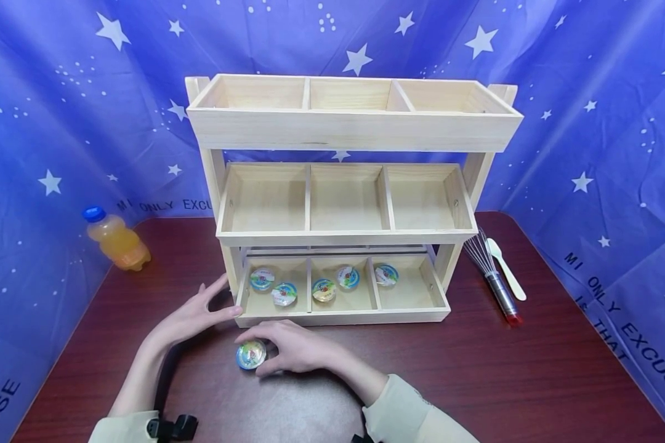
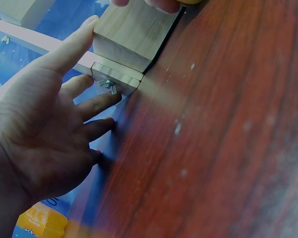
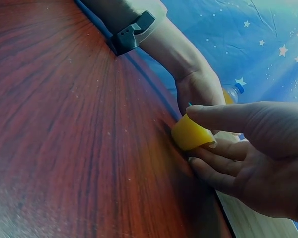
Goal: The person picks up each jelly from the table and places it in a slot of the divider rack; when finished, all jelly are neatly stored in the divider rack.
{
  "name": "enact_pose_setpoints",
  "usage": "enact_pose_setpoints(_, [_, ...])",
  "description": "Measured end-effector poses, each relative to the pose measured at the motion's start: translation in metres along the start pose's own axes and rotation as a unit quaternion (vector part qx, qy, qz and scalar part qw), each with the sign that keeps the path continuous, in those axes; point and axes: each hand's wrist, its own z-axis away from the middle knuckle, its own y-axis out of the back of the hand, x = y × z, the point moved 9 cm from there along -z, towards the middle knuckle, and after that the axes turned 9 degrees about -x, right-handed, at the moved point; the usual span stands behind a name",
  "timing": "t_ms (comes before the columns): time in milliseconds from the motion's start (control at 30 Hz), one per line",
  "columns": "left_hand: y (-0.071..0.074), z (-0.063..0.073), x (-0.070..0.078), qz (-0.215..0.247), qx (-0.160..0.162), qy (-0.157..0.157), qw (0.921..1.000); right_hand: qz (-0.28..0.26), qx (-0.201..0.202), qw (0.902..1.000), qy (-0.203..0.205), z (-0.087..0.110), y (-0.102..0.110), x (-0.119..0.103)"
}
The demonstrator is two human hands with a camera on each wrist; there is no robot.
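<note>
My right hand (image 1: pixel 296 346) holds a small jelly cup (image 1: pixel 251 355) between thumb and fingers, in front of the rack's bottom tray. In the head view its printed lid faces up; the right wrist view shows the yellow side of the cup (image 3: pixel 190 135), low by the table. My left hand (image 1: pixel 191 317) has its fingers spread at the left side of the wooden rack (image 1: pixel 332 239), thumb at the bottom tray's front left corner (image 2: pixel 121 37). Several jelly cups lie in that tray: two in the left compartment, two in the middle, one cup (image 1: pixel 386 275) in the right.
Above are the rack's middle tray (image 1: pixel 346 200) and top tray (image 1: pixel 354 130), each with three bare compartments. An orange drink bottle (image 1: pixel 119 243) stands at the back left. To the right of the rack lie a whisk (image 1: pixel 499 286) and a white spatula-like utensil (image 1: pixel 506 269). Blue star-patterned curtains surround the table.
</note>
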Motion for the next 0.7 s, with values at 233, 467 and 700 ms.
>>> enact_pose_setpoints(233, [-0.0007,-0.0009,0.0001,0.005,-0.002,0.000,1.0000,0.015,-0.001,0.9999,-0.005,-0.0014,-0.0013,0.0001])
enact_pose_setpoints(467, [-0.0011,-0.0008,-0.0009,0.006,-0.003,0.001,1.0000,0.030,0.008,0.9995,0.006,-0.0008,-0.0012,-0.0017])
enact_pose_setpoints(700, [-0.0012,-0.0015,-0.0028,0.011,-0.006,0.003,0.9999,0.016,0.025,0.9996,0.004,-0.0002,0.0043,0.0000])
